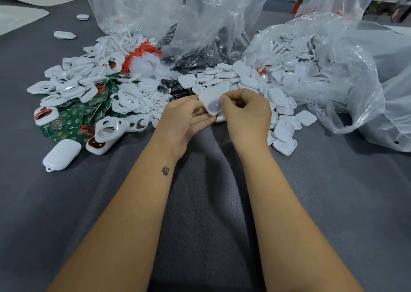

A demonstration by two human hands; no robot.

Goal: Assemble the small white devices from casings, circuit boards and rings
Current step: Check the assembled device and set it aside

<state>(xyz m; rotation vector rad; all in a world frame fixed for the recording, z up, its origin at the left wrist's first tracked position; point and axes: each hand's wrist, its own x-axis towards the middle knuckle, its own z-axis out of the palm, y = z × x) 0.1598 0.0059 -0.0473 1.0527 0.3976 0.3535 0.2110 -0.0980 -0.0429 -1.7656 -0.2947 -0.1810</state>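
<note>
White casing [212, 100] pinched by both hands: left [186, 118], right [245, 113]; no legible writing.

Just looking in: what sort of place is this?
Probably a small assembly workshop. White casings spill from plastic bags, green circuit boards lie heaped on a grey cloth table, and both hands hold one casing.

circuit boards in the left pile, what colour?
Green circuit boards with pale round pads, seen in the head view.
</note>
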